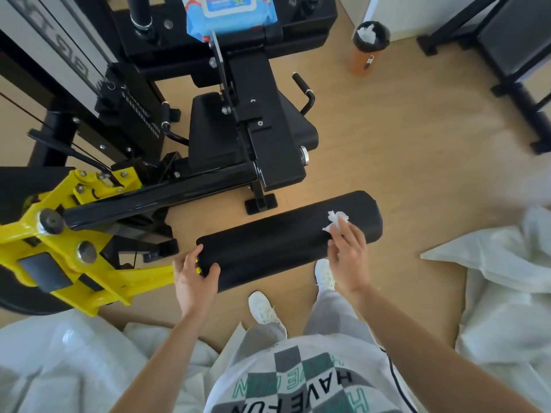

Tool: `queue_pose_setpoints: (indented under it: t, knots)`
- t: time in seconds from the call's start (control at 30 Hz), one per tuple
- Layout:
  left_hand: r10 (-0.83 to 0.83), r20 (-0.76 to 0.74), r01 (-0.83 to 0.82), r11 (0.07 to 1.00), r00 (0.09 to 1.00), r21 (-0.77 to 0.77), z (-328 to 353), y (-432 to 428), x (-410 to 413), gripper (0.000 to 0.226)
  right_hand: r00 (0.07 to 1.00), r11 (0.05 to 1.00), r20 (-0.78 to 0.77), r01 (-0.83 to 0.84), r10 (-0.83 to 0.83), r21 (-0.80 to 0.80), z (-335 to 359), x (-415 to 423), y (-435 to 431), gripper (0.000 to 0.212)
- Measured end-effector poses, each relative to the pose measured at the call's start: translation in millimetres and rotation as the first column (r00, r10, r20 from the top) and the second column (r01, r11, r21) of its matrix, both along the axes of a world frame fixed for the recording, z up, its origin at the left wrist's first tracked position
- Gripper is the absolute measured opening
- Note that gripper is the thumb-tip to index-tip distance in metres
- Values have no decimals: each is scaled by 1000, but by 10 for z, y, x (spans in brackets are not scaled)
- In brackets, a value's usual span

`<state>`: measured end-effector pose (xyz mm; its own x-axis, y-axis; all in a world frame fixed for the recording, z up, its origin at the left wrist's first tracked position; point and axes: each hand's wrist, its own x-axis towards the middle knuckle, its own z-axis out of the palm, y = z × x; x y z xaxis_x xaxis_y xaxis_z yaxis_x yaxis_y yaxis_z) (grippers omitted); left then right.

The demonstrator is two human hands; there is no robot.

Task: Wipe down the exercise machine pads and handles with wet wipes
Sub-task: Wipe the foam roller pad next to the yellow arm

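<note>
A yellow lever arm (89, 263) is jutting in at the left; the left hand (193, 278) is gripping the left end of the black roller pad (277, 245), fingers curled over it and thumb wrapping the near side; farther back, a blue wet wipes pack (229, 13) is sitting atop the machine; a crumpled wet wipe (337, 220) is lying on the pad's right part, the right hand (347, 254) pressing it down with fairly straight fingers; an orange, black-lined bin (368, 61) on the floor is holding used white wipes (367, 34).
</note>
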<state>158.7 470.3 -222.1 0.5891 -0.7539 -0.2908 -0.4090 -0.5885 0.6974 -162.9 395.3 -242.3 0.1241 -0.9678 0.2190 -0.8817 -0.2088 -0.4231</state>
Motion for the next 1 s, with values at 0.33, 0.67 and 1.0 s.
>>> queue_pose_setpoints:
  t: [0.33,0.67,1.0]
  knots:
    - [-12,7,12,1000,1000,-4,2,45,-19,58,895,883,-135,-377,425,282,155,918,278,56]
    - [-52,44,51,998,998,21,-4,96,9,65,649,659,-167,-662,742,357,326,1668,248,62]
    - [5,58,-7,1000,998,28,73,58,-58,58,841,866,-281,-361,463,346,230,741,204,64]
